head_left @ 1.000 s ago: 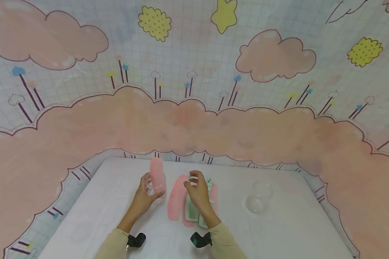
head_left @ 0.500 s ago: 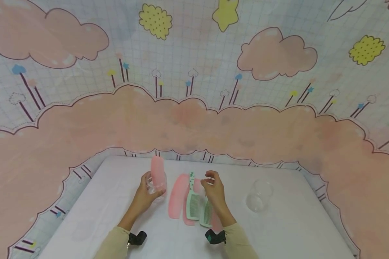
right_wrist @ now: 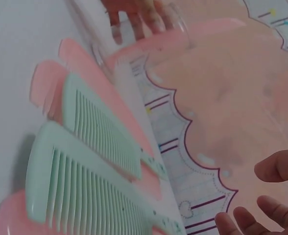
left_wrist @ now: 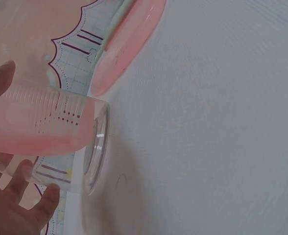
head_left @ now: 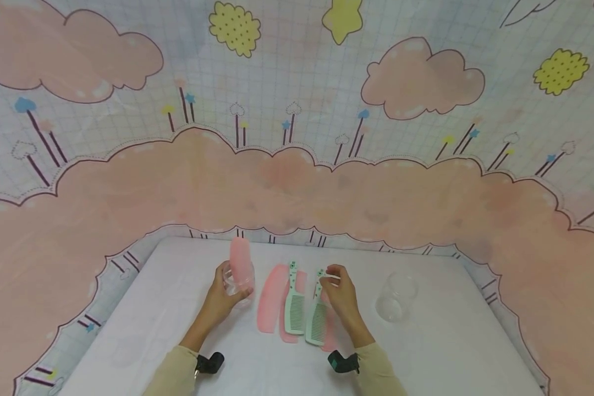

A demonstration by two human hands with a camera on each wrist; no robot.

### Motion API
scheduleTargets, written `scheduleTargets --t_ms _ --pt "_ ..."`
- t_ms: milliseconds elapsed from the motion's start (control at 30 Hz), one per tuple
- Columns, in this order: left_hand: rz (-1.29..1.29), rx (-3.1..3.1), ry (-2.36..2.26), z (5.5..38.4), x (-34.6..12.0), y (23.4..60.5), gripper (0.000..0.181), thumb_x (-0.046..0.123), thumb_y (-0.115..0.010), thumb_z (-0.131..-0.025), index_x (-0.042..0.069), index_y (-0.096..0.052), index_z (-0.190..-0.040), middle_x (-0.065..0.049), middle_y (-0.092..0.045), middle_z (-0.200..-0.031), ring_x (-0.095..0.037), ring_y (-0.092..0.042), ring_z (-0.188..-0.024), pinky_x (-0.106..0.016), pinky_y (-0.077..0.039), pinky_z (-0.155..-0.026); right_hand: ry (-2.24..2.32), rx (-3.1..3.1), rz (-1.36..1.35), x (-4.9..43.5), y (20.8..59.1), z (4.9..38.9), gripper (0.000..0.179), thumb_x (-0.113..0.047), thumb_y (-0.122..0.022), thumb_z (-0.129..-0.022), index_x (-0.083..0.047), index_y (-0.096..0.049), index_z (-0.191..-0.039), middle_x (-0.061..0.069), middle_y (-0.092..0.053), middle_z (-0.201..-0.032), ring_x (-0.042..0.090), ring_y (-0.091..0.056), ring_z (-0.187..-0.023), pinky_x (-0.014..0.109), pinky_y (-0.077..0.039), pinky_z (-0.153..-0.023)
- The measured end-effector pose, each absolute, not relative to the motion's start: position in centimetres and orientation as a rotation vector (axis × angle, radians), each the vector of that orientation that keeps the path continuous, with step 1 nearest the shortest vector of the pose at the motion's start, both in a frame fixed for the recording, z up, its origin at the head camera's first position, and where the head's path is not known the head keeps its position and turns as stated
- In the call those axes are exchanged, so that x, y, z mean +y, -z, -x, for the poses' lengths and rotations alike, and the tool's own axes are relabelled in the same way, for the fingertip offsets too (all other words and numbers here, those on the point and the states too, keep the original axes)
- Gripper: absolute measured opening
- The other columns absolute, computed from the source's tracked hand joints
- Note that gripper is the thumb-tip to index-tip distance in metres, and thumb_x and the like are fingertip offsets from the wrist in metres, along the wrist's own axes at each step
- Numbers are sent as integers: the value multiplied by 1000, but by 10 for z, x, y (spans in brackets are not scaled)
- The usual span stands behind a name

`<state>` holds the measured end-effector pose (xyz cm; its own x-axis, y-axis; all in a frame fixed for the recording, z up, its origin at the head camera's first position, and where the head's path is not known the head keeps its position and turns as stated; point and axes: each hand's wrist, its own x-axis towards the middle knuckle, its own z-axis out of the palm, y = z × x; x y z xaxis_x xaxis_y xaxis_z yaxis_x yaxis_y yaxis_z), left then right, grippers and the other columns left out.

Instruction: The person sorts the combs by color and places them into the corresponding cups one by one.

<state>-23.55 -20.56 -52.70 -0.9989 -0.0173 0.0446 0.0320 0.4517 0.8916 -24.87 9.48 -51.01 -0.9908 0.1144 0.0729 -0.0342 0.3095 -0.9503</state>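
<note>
White table (head_left: pixel 440 352) before a cloud-printed backdrop (head_left: pixel 297 187), right hand (head_left: pixel 341 292) moved sideways

A clear cup (left_wrist: pixel 51 115) is held by the left hand (head_left: pixel 221 301), between the thumb and the curled fingers. Inside it a standing pink comb (head_left: pixel 240 256) is seen, reaching above the rim. Whether the cup touches the table cannot be told. By the right hand nothing seems to be gripped: its thumb and fingers are seen apart, loosely bent.

Compared with half a second ago, the right hand has been shifted further right, and the handle of the right green comb (head_left: pixel 315 325) is now partly overlapped by it in the head view; contact cannot be confirmed. The left hand is kept almost in place. From this it is judged that no second comb is taken yet.

Beside it, the left green comb (head_left: pixel 294 317) is laid over another pink comb (head_left: pixel 301 281), and the wide pink comb (head_left: pixel 269 302) is placed nearest to the held cup. Here the passage is narrow. Toward the second clear cup (head_left: pixel 391 309), well apart on the right, wider room is offered. Behind the handles, the table's back edge is found near.
</note>
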Motion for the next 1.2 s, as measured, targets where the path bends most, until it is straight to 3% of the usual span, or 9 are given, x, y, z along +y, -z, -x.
scheduleTargets --t_ms 433,667,1000,1200 --pt "2 -2644 1630 238 -207 527 103 35 -78 -83 10 -8 -155 -19 -23 -160 -39 -28 -146 -58 -25 -119 -1722 -2490 133 112 520 248 40 -22 -64 -94 -4 -51 -128 15 -58 -130 31 -60 -117 40 -56 -90" --pt "14 -2638 1636 239 -207 526 102 33 -78 -83 10 -9 -154 -18 -24 -160 -38 -28 -146 -57 -25 -120 -1676 -2529 166 120 525 250 44 -20 -70 -89 -5 -52 -126 16 -59 -128 32 -62 -115 42 -56 -90" --pt "9 -2651 1638 241 -207 526 103 36 -78 -83 11 -9 -155 -18 -24 -160 -38 -28 -146 -56 -25 -120 -1578 -2631 226 130 535 252 48 -22 -78 -83 -6 -56 -123 16 -68 -112 30 -66 -103 36 -56 -77" --pt "8 -2648 1656 238 -205 527 102 34 -78 -84 10 -9 -154 -21 -25 -159 -41 -28 -145 -58 -24 -119 -1597 -2653 259 134 542 252 45 -20 -79 -81 -4 -60 -119 16 -73 -100 21 -70 -82 29 -55 -65"
